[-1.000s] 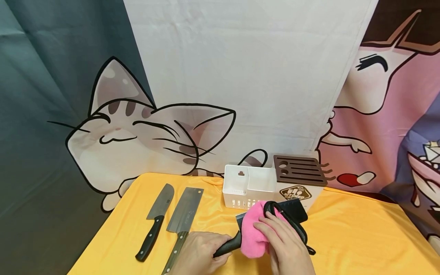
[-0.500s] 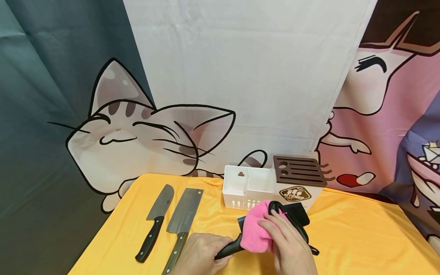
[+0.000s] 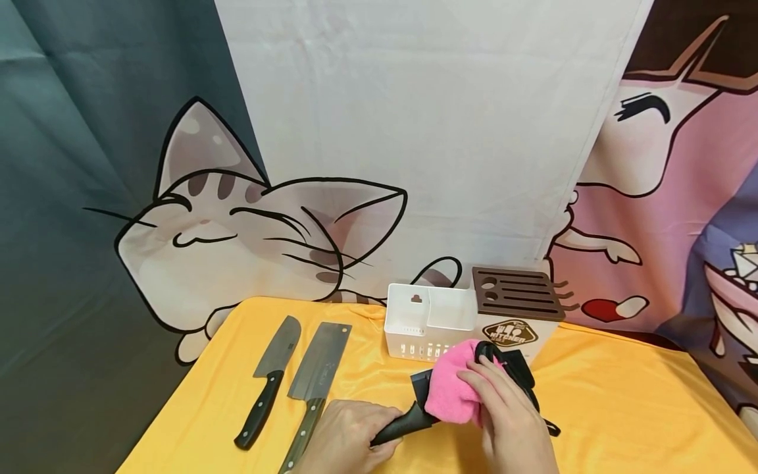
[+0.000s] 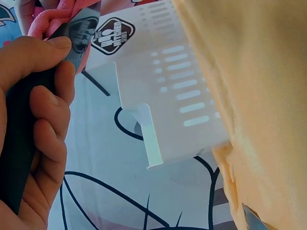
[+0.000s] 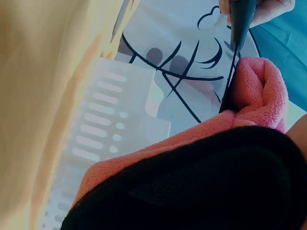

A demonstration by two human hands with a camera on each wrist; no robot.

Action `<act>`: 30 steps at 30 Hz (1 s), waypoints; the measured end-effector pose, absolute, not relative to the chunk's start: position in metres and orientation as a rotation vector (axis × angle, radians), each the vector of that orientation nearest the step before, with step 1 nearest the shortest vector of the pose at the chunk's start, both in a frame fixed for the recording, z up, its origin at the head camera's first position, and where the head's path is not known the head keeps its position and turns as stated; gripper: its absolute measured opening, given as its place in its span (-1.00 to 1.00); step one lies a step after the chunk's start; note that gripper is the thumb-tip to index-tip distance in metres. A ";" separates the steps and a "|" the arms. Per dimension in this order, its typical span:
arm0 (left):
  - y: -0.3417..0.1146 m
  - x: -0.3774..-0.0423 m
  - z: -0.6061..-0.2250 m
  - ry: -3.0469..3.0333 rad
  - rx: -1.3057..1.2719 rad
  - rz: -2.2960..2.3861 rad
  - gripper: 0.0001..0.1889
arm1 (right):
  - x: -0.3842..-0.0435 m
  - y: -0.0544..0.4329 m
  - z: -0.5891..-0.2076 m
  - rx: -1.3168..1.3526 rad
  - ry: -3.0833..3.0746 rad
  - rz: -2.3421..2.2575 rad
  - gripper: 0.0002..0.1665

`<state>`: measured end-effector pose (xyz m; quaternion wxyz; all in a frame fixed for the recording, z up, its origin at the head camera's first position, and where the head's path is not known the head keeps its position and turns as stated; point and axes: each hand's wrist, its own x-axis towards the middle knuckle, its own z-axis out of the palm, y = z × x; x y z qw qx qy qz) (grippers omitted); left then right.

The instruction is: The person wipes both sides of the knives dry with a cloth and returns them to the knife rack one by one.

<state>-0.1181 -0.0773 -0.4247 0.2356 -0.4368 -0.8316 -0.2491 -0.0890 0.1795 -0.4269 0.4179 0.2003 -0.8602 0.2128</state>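
My left hand [image 3: 352, 431] grips the black handle of a dark broad-bladed knife [image 3: 403, 426], with its fingers curled round it in the left wrist view. A fluffy pink cloth [image 3: 453, 388] with black edging is folded over the blade. My right hand [image 3: 512, 418] holds this cloth from above, fingers bent over it. Dark blade shows on the handle side of the cloth, and a black squarish end sticks out beyond it. In the right wrist view the cloth's black edging [image 5: 216, 177] fills the foreground and the blade runs into the pink fold.
A black-handled knife [image 3: 260, 408] and a cleaver [image 3: 322, 362] lie at left on the yellow tablecloth [image 3: 195, 421]. Behind my hands stands a white utensil holder [image 3: 408, 329] with a brown slotted top [image 3: 518, 293] and side hooks. A printed curtain [image 3: 438, 131] hangs behind the table.
My right hand and the pink cloth have slid rightward along the blade, away from the handle. More dark blade shows beside the handle. My left hand has hardly moved.
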 end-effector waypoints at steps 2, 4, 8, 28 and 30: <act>-0.077 -0.118 -0.425 -2.279 -1.199 -0.685 -0.79 | -0.089 0.181 -0.426 0.494 -2.150 0.538 -0.28; -0.078 -0.118 -0.425 -2.274 -1.197 -0.687 -0.79 | -0.089 0.182 -0.425 0.480 -2.157 0.545 -0.28; -0.079 -0.118 -0.424 -2.283 -1.195 -0.697 -0.79 | -0.087 0.185 -0.420 0.430 -2.201 0.543 -0.29; -0.088 -0.121 -0.421 -2.266 -1.191 -0.702 -0.76 | -0.088 0.199 -0.413 0.282 -2.225 0.541 -0.36; -0.089 -0.120 -0.420 -2.290 -1.186 -0.700 -0.77 | -0.088 0.200 -0.412 0.282 -2.221 0.544 -0.36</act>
